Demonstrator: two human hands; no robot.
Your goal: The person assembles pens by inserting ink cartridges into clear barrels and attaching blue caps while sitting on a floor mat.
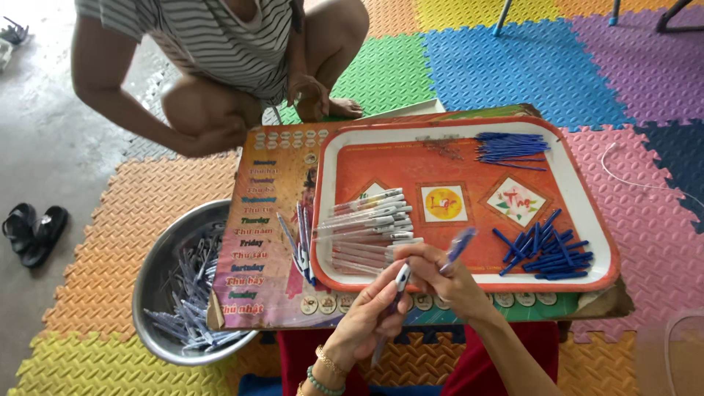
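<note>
Blurring blue pen part (pixel 460 246) in right hand (pixel 440 277); grip unclear.

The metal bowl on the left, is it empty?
No, the metal bowl holds a heap of pens, blue and white, piled against its right side.

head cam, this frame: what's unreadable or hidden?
- Right hand: blue piece is motion-blurred; its kind is unclear.
- Left hand: pen barrel mostly covered by fingers.
- Metal bowl: right side hidden under the board.
- Crouching person: cut off by the top edge.
</note>
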